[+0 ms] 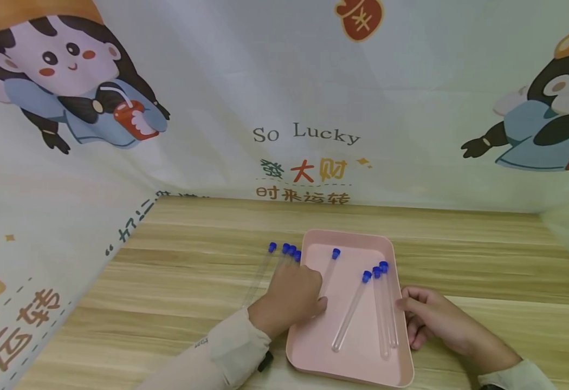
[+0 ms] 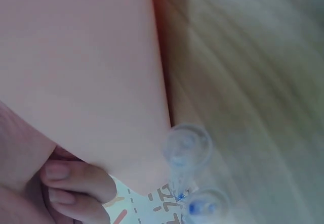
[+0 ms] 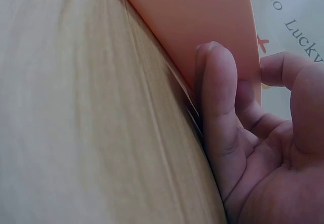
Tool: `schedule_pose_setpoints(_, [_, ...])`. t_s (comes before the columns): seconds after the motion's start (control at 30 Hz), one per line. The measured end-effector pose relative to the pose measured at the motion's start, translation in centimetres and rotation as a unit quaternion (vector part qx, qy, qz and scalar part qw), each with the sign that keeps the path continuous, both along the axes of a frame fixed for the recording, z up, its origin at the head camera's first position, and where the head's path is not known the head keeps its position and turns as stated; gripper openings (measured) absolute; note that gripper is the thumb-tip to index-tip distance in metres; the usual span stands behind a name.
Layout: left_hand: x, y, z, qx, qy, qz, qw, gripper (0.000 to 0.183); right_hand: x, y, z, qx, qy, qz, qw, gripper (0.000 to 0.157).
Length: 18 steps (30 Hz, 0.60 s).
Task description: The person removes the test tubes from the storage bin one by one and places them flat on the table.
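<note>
A pink tray (image 1: 357, 368) holds several clear test tubes with blue caps. Bent over the tray's left rim is my left hand (image 1: 291, 298), its fingers curled. A capped test tube (image 1: 330, 272) runs down to its thumb and appears pinched there; the lower end is hidden. In the left wrist view the tray's outer wall (image 2: 86, 72) covers much of the hand. My right hand (image 1: 435, 319) grips the tray's right side, thumb at the rim. In the right wrist view its fingers (image 3: 220, 97) lie against the outer wall.
Left of the tray, several more capped test tubes (image 1: 260, 273) lie on the wooden table (image 1: 143, 303), partly hidden by my left hand. Three test tubes (image 1: 350, 317) lie in the tray's right half. A printed cloth (image 1: 275, 81) stands behind the table.
</note>
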<state>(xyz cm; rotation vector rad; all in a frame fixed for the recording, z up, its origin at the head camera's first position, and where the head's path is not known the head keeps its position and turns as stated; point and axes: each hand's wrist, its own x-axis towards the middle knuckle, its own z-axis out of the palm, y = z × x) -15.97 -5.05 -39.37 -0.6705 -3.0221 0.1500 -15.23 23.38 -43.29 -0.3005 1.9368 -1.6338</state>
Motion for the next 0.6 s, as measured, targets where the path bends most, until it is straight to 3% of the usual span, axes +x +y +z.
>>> schedule_pose_setpoints(0.2, [0.2,-0.4,0.9,0.038,-0.014,0.006,0.9992,0.044,0.0,0.0,0.0,-0.002,0.002,0.002,1.000,0.016])
schedule_pose_setpoints(0.43, [0.5,-1.2,1.5,0.061,0.022,-0.007,0.9979,0.049,0.0,0.0,0.0,0.000,0.002,-0.001,1.000,0.017])
schedule_pose_setpoints(0.6, [0.4,-2.0,2.0,0.106,0.042,-0.023,0.9932,0.052,-0.1,0.1,0.0,0.000,0.001,-0.002,1.000,0.016])
